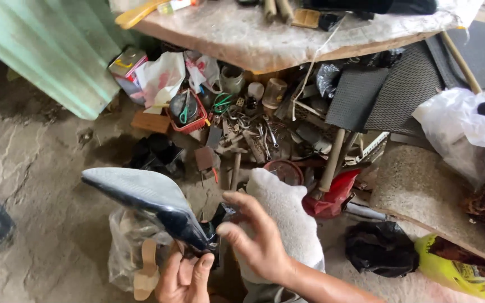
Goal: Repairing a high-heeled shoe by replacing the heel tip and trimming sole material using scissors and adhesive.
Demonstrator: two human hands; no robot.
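Observation:
A dark glossy high-heeled shoe point(147, 201) with a grey sole faces up, toe pointing left. My left hand point(183, 278) grips it from below near the heel end. My right hand point(256, 238) hovers just right of the heel with fingers spread, its fingertips touching or almost touching the heel area. A white cloth point(287, 221) lies over something behind my right hand.
A pile of tools, pliers, scraps and a red basket point(189, 115) lies under a round stone-topped table point(287, 36). Black rubber sheets point(388, 90) lean at right. Plastic bags point(133, 247), a tan sole cut-out point(147, 269), a green corrugated sheet point(51, 50) and a yellow bag point(461, 275) surround me.

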